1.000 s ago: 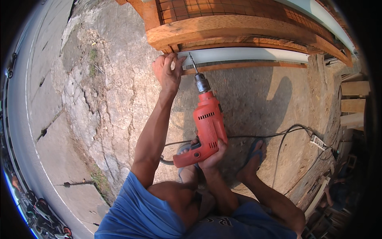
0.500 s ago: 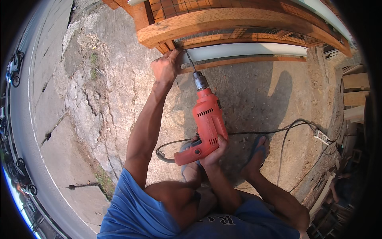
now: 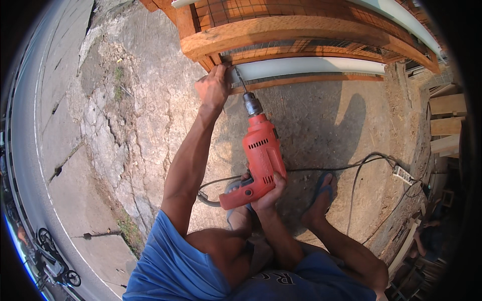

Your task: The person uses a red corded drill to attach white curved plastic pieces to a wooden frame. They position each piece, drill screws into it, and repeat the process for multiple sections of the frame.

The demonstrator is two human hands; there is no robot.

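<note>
My right hand (image 3: 270, 193) is wrapped round the handle of a red corded power drill (image 3: 262, 150). The drill points away from me, and the tip of its long thin bit meets the near end of a white plastic trough (image 3: 301, 66). My left hand (image 3: 213, 86) is closed round the left end of that trough, close beside the bit; its fingertips are partly hidden behind the wood. The trough runs along the side of an orange-brown wooden cage (image 3: 281, 30) with wire mesh, under a thick rail and above a thinner wooden strip (image 3: 311, 79).
A black cable (image 3: 321, 169) crosses the concrete ground by my sandalled feet to a white power strip (image 3: 403, 174) on the right. Wooden boards (image 3: 447, 115) are stacked at the far right. On the left lies a road with a parked-looking motorcycle (image 3: 57, 261).
The view has shifted slightly, so the cage sits a little lower and to the right. My hands and the drill keep nearly the same places. Different motorcycles show on the road.
</note>
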